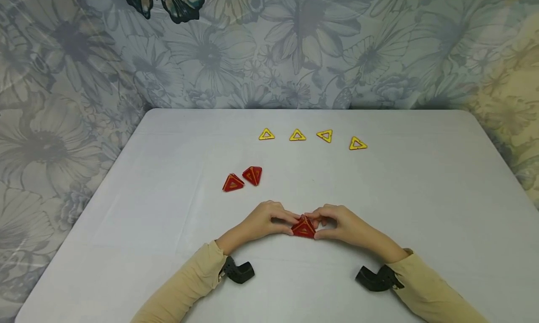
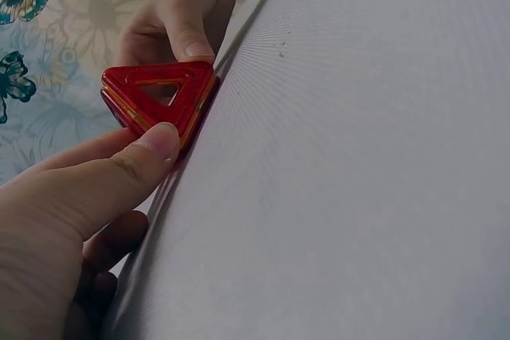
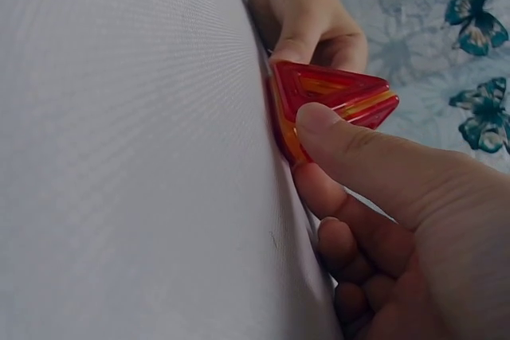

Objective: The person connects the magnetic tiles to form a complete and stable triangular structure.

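Note:
Between both hands, near the front middle of the table, is a small pyramid of red triangular tiles (image 1: 303, 227) with orange inner edges. My left hand (image 1: 269, 218) pinches its left side, with the thumb in front and fingers behind. On the other side my right hand (image 1: 338, 223) pinches the right corner between thumb and fingers. In the left wrist view the pyramid's front triangle (image 2: 191, 113) faces the camera, the left thumb (image 2: 162, 141) on its lower corner. The right wrist view has the right thumb (image 3: 319, 119) pressed on a red face.
Two more red pyramids, one (image 1: 233, 183) and another (image 1: 253, 175), stand beyond the hands to the left. Several yellow triangular tiles, such as one (image 1: 266, 134) and the rightmost one (image 1: 357, 143), lie spread along the far part of the white table (image 1: 126, 210).

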{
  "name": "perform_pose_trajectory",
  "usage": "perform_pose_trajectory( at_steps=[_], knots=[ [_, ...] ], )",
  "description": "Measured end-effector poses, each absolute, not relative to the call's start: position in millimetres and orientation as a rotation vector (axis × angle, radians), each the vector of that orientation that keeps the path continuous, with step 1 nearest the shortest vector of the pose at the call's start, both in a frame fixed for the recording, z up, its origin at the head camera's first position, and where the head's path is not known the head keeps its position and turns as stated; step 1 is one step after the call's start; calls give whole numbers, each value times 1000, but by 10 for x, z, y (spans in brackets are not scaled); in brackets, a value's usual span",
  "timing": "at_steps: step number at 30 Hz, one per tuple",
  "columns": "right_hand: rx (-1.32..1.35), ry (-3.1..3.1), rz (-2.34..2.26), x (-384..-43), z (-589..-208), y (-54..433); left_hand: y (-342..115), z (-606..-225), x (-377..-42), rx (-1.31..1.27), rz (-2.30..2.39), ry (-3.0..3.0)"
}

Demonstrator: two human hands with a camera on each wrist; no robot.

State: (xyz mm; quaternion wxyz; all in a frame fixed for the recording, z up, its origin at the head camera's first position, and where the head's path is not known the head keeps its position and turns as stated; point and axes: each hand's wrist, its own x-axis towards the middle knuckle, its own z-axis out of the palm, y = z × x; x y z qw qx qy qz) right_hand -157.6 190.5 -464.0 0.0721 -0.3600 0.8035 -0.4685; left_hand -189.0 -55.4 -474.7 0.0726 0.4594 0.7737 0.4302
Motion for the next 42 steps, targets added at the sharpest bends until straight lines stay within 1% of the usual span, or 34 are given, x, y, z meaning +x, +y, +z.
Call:
perform_pose_trajectory(
  at_steps=[7, 15, 20, 34, 38, 42],
  knots=[
    [-1072, 2421, -1435, -1575, -4611, 1897, -554, -4714, -1888, 1318, 1307, 2331],
    [-1050, 2492, -1431, -1574, -4683, 1879, -548, -4744, -1875, 1225, 1383, 2296],
    [-1034, 2530, -1426, -1606, -4678, 1851, -534, -4769, -1899, 1243, 1486, 2279],
    [-1002, 2523, -1475, -1837, -4751, 1467, -598, -4733, -1886, 1202, 1703, 2552],
    [-976, 2536, -1491, -1900, -4764, 1335, -590, -4683, -1850, 1260, 1830, 2621],
    [-964, 2598, -1469, -1963, -4728, 1193, -509, -4600, -1763, 1521, 1874, 2628]
  ],
)
